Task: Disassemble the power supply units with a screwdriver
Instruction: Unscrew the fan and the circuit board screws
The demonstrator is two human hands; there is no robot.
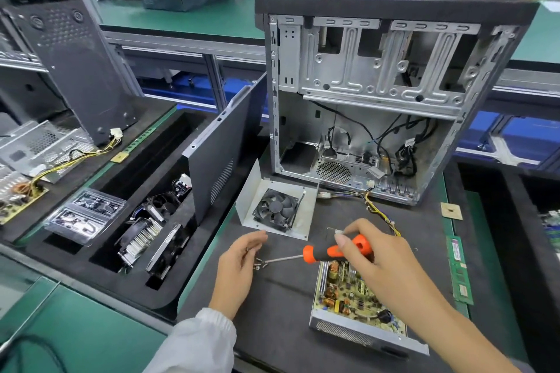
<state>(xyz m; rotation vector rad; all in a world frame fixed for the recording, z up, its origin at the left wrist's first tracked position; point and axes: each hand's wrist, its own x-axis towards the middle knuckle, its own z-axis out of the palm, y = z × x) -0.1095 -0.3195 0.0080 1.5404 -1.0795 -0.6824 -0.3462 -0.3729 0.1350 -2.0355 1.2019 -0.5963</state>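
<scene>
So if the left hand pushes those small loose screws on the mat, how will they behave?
The screws look tiny and round, so they would probably roll or scatter easily. The dark mat looks soft, which may slow them. They cluster at the screwdriver tip, perhaps magnetic, so some might cling.

Computer case (375, 70): bare stamped sheet metal, dull silver, under a matt black top. In front of it, power supply cover (272, 209): pale matt sheet metal carrying a black plastic fan. Nearer than the cover, screwdriver (321, 253): glossy orange-and-black plastic handle, bright steel shaft. Beneath all, work mat (272, 312): matt, dark, finely textured. Left of the case, side panel (221, 154): matt dark-grey painted metal.
</scene>
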